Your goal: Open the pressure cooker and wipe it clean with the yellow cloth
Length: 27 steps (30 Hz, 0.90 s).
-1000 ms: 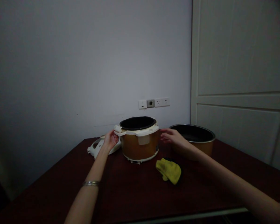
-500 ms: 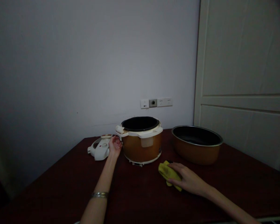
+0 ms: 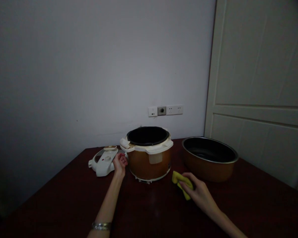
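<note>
An open cooker body (image 3: 149,160), orange-brown with a white rim and a black inside, stands on the dark red table (image 3: 64,205). My left hand (image 3: 120,163) is curled beside the cooker's left side, just under its white handle, between the cooker and a white lid (image 3: 103,162). I cannot tell whether it holds anything. My right hand (image 3: 198,193) is closed on a yellow cloth (image 3: 180,181) on the table in front of the cooker's right side.
A wide brown pot (image 3: 210,158) with a dark inside stands right of the cooker. Behind are a grey wall with a socket strip (image 3: 165,110) and a white door (image 3: 260,86) at the right.
My right hand left the cooker's right side, came down on the yellow cloth and gathered it. My left hand slipped down from the cooker's handle to its side.
</note>
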Each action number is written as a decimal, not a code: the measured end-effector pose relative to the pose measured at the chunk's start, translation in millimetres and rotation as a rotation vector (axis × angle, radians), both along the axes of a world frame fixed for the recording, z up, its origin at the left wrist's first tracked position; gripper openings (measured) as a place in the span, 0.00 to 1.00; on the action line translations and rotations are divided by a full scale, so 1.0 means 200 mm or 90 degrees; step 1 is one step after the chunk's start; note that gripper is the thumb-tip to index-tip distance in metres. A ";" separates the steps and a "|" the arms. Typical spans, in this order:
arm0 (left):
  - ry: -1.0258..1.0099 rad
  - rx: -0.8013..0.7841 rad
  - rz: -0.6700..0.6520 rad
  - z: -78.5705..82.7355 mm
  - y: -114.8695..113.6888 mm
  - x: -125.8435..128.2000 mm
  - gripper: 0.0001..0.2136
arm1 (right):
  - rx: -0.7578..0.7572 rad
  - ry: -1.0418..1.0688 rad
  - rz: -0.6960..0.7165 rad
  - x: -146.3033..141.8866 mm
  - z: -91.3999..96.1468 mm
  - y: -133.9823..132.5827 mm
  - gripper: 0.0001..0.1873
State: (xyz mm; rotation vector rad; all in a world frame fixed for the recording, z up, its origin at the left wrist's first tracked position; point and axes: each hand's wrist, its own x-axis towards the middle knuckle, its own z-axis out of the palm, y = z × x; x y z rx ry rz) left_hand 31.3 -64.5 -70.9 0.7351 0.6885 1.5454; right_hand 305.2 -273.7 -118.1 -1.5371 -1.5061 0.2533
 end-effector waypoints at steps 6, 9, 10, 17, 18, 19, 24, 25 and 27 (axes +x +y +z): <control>0.021 -0.009 0.022 0.00 0.02 0.00 0.08 | 0.251 -0.018 -0.054 0.00 0.37 0.00 0.18; 0.026 -0.007 0.028 0.00 0.02 0.01 0.08 | 0.350 -0.120 -0.042 0.01 0.56 0.07 0.16; 0.027 -0.005 0.029 0.00 0.02 0.01 0.08 | 0.361 -0.154 -0.032 0.02 0.61 0.10 0.16; 0.040 0.012 0.030 0.02 0.00 0.02 0.08 | 0.273 -0.387 0.130 -0.02 0.69 0.34 0.16; 0.041 0.014 0.032 0.02 -0.01 0.02 0.08 | 0.269 -0.403 0.123 -0.04 0.67 0.36 0.16; 0.041 0.015 0.033 0.03 -0.01 0.02 0.08 | 0.274 -0.408 0.105 -0.05 0.65 0.37 0.16; 0.046 0.020 0.043 0.03 -0.02 0.01 0.07 | 0.290 -0.371 0.072 -0.07 0.62 0.40 0.14; 0.048 0.020 0.046 0.03 -0.02 0.01 0.07 | 0.282 -0.344 0.084 -0.07 0.63 0.40 0.14; 0.053 0.020 0.051 0.03 -0.02 0.01 0.07 | 0.249 -0.258 0.117 -0.08 0.64 0.39 0.13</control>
